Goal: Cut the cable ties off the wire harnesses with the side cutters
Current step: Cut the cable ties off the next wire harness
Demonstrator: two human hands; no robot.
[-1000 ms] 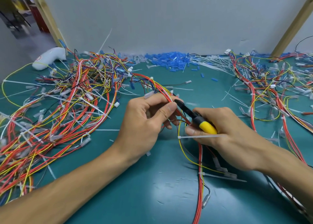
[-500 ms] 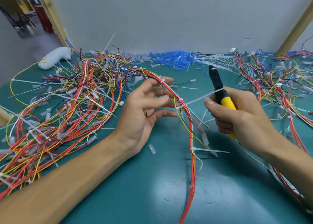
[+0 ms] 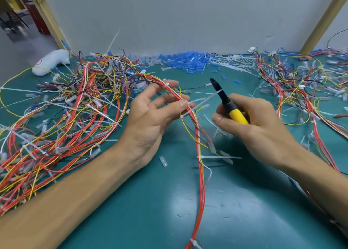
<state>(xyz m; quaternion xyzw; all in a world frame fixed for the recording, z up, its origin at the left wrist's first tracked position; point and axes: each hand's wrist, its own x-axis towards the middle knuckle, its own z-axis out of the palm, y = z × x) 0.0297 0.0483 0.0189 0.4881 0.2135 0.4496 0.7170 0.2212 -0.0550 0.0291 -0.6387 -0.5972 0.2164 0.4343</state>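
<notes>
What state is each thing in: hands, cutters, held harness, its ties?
Left hand: thumb pinches the wire harness against the fingers.
Right hand: grips the side cutters by the yellow handle.
Side cutters: tip raised, clear of the harness, jaws seemingly closed.
Wire harness: lifted at the left hand, trailing down onto the table.
Cable tie by the thumb: still fastened, uncut.
Lower cable tie: still fastened, uncut.

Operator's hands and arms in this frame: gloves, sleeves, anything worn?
Nothing worn: left hand and right hand are bare, with no gloves, rings or wristbands. Likewise left forearm and right forearm, bare to the frame edge; no sleeves in view.
</notes>
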